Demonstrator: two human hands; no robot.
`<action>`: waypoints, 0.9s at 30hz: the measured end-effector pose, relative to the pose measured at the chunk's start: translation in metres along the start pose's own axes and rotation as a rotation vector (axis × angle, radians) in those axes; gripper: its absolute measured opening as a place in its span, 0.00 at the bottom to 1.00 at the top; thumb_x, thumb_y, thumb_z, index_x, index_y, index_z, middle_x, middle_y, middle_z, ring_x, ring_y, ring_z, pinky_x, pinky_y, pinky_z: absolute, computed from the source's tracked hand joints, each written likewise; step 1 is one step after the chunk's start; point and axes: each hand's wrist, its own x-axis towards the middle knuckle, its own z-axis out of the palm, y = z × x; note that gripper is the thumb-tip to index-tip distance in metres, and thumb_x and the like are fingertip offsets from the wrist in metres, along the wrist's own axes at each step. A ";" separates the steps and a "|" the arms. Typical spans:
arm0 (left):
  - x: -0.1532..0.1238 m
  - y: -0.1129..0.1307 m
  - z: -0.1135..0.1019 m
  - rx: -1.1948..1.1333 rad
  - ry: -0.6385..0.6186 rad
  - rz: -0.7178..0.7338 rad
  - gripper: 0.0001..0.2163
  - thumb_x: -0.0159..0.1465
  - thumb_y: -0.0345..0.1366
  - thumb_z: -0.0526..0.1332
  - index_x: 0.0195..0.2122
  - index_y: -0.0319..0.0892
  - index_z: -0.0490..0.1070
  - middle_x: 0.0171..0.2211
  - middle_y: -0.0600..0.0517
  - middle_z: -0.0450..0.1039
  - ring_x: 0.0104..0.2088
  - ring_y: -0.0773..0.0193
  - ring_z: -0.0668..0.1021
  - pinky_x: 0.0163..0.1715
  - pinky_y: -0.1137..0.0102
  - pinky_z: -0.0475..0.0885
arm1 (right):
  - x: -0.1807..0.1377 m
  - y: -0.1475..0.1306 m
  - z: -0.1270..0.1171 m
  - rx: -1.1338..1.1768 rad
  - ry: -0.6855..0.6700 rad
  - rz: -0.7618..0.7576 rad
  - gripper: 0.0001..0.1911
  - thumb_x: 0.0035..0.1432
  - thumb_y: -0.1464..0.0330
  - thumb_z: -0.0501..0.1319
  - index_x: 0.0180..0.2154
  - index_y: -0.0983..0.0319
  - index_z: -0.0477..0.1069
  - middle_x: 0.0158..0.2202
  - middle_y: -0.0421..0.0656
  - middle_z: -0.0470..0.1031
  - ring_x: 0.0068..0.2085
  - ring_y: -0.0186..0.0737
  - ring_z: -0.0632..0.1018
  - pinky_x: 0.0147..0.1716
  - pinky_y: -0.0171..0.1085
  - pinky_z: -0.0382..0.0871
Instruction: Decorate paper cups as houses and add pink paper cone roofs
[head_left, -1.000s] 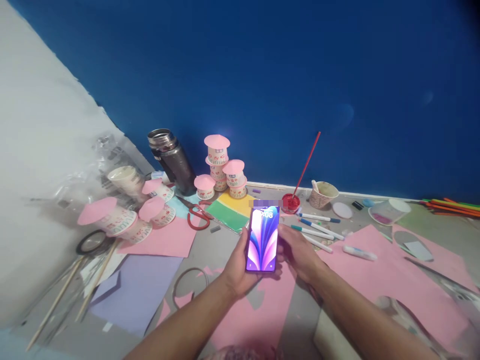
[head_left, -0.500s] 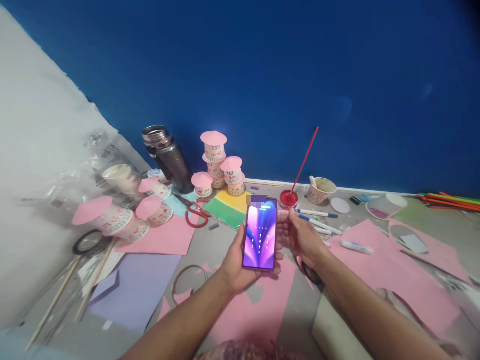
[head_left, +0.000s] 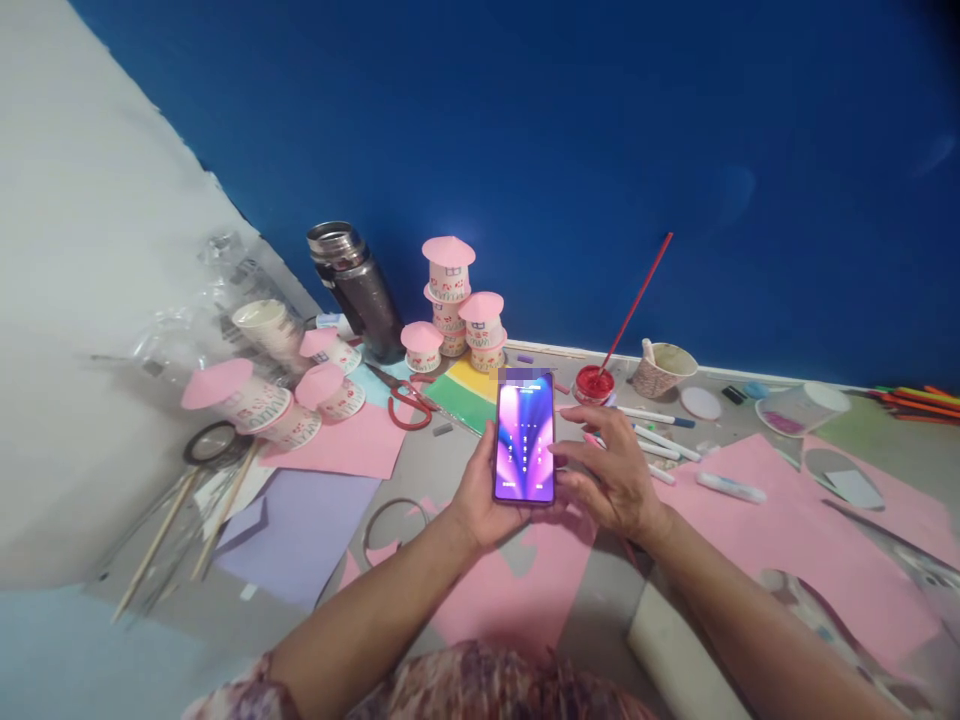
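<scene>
My left hand (head_left: pixel 480 498) is wrapped round a smartphone (head_left: pixel 524 436) with a lit purple screen showing a dot grid, held upright above the floor. My right hand (head_left: pixel 615 470) sits at the phone's right edge, fingers spread, its thumb and a fingertip touching the side of the phone. Both forearms reach in from the bottom of the view. Pink paper (head_left: pixel 517 590) lies under the hands.
Pink-topped paper cups (head_left: pixel 457 300) are stacked by a dark steel flask (head_left: pixel 358 290) at the blue wall. Red scissors (head_left: pixel 409 400), a red paint pot with a brush (head_left: pixel 596 382), markers (head_left: pixel 660 440), coloured sheets (head_left: pixel 300 530), wooden sticks (head_left: pixel 157 540) and a tape roll (head_left: pixel 210 442) litter the floor.
The phone screen went from a lock picture to a dot grid. My right hand shifted from behind the phone to its right side, fingers spread. The view swung slightly left and down.
</scene>
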 end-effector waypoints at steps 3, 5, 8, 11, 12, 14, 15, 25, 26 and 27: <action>0.001 0.000 -0.003 0.024 0.017 -0.011 0.37 0.71 0.65 0.48 0.57 0.33 0.75 0.45 0.35 0.83 0.40 0.44 0.85 0.39 0.50 0.81 | -0.003 0.005 0.002 -0.017 0.059 0.061 0.16 0.75 0.60 0.54 0.44 0.58 0.79 0.53 0.51 0.77 0.50 0.51 0.77 0.46 0.50 0.72; 0.001 0.001 -0.006 0.051 0.040 -0.034 0.41 0.70 0.67 0.46 0.56 0.28 0.75 0.43 0.33 0.82 0.40 0.44 0.84 0.39 0.49 0.80 | -0.006 0.012 0.004 0.005 0.122 0.153 0.16 0.76 0.65 0.52 0.42 0.58 0.78 0.46 0.49 0.80 0.46 0.47 0.79 0.44 0.47 0.72; 0.001 0.003 -0.008 0.102 0.058 -0.078 0.45 0.69 0.69 0.45 0.54 0.24 0.75 0.41 0.32 0.82 0.38 0.42 0.84 0.37 0.50 0.80 | -0.009 0.022 0.006 0.074 0.166 0.298 0.16 0.76 0.68 0.51 0.39 0.58 0.77 0.38 0.45 0.81 0.42 0.43 0.81 0.43 0.44 0.74; 0.002 0.003 -0.007 0.122 0.062 -0.095 0.46 0.69 0.69 0.43 0.53 0.23 0.76 0.40 0.31 0.82 0.37 0.42 0.84 0.35 0.50 0.80 | -0.010 0.024 0.006 0.054 0.152 0.294 0.15 0.76 0.66 0.53 0.41 0.59 0.78 0.44 0.48 0.80 0.46 0.46 0.81 0.46 0.46 0.74; 0.002 0.003 -0.007 0.113 0.060 -0.082 0.45 0.69 0.69 0.43 0.53 0.25 0.76 0.41 0.32 0.82 0.38 0.42 0.84 0.35 0.50 0.80 | -0.009 0.023 0.006 0.030 0.129 0.255 0.16 0.76 0.64 0.53 0.43 0.59 0.79 0.48 0.49 0.79 0.49 0.48 0.80 0.47 0.47 0.73; 0.002 0.001 -0.006 0.084 0.048 -0.049 0.42 0.71 0.67 0.44 0.54 0.29 0.76 0.42 0.33 0.83 0.39 0.43 0.85 0.35 0.49 0.81 | -0.006 0.017 0.004 -0.020 0.055 0.153 0.18 0.75 0.58 0.54 0.47 0.58 0.80 0.56 0.52 0.75 0.54 0.53 0.77 0.49 0.50 0.73; 0.002 -0.001 -0.005 0.069 0.041 -0.033 0.39 0.71 0.65 0.45 0.55 0.32 0.76 0.44 0.34 0.83 0.39 0.43 0.85 0.36 0.49 0.81 | -0.005 0.013 0.004 -0.039 0.013 0.103 0.19 0.75 0.56 0.54 0.48 0.58 0.80 0.58 0.53 0.73 0.56 0.55 0.75 0.50 0.52 0.72; 0.003 -0.012 -0.001 0.108 0.095 0.061 0.30 0.72 0.59 0.56 0.61 0.39 0.75 0.51 0.38 0.82 0.42 0.48 0.85 0.41 0.55 0.80 | -0.003 -0.006 0.011 -0.156 -0.188 -0.040 0.26 0.72 0.48 0.54 0.56 0.56 0.79 0.68 0.54 0.64 0.65 0.61 0.68 0.62 0.60 0.66; 0.002 -0.012 -0.002 0.124 0.098 0.041 0.31 0.71 0.60 0.55 0.61 0.39 0.74 0.51 0.37 0.82 0.40 0.48 0.85 0.40 0.55 0.80 | -0.003 -0.006 0.012 -0.168 -0.198 -0.040 0.25 0.72 0.49 0.55 0.56 0.56 0.79 0.69 0.54 0.64 0.65 0.61 0.67 0.62 0.59 0.65; 0.002 -0.011 -0.003 0.134 0.100 0.020 0.32 0.71 0.61 0.54 0.61 0.40 0.74 0.50 0.37 0.82 0.39 0.48 0.85 0.38 0.54 0.80 | -0.003 -0.005 0.011 -0.176 -0.203 -0.039 0.24 0.72 0.49 0.56 0.55 0.56 0.80 0.69 0.53 0.65 0.65 0.61 0.67 0.63 0.59 0.65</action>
